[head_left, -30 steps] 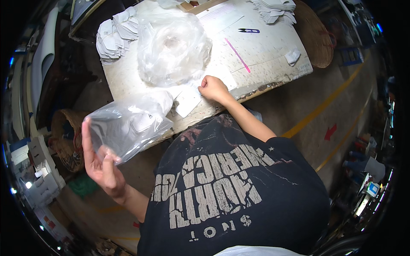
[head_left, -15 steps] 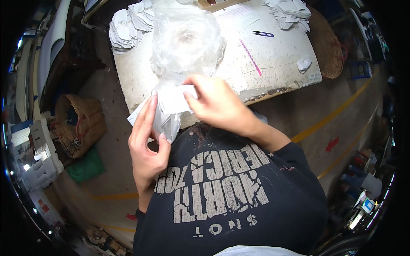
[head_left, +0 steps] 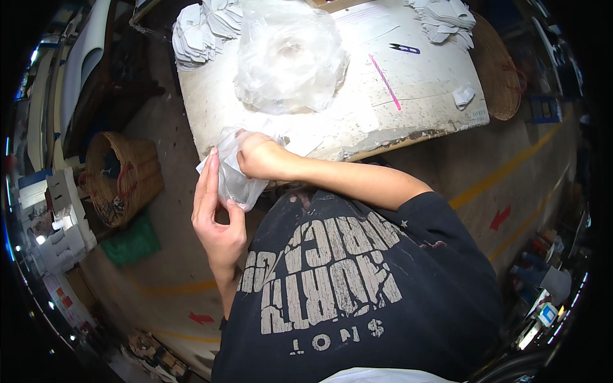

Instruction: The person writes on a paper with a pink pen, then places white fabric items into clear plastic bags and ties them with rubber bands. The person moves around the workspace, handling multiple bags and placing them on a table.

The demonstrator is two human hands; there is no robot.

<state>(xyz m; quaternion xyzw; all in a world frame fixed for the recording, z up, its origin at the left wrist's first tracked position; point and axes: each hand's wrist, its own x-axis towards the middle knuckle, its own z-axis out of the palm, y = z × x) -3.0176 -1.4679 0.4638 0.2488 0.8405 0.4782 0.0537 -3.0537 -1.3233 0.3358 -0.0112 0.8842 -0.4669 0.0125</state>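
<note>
At the table's near left edge, my left hand (head_left: 218, 225) grips a clear plastic bag (head_left: 237, 186) between its fingers and thumb. A corner of something white sticks out just past those fingertips. My right hand (head_left: 263, 158) is curled at the bag's upper part, with plastic film around its fingertips. What its fingers hold is hidden. Just beyond both hands lies a round heap of clear plastic bags (head_left: 271, 73) on the white worn table (head_left: 345, 137).
White cut pieces (head_left: 191, 41) are stacked at the far left, and another white stack (head_left: 444, 19) at the far right. Purple thread snips (head_left: 405, 48), a pink stick (head_left: 385, 83) and a crumpled white scrap (head_left: 464, 96) lie on the table. Wicker baskets (head_left: 143, 175) stand on both sides.
My right hand has moved left and down into the bag's upper part. The white piece it held no longer shows in its fingers. My left hand keeps its grip on the bag.
</note>
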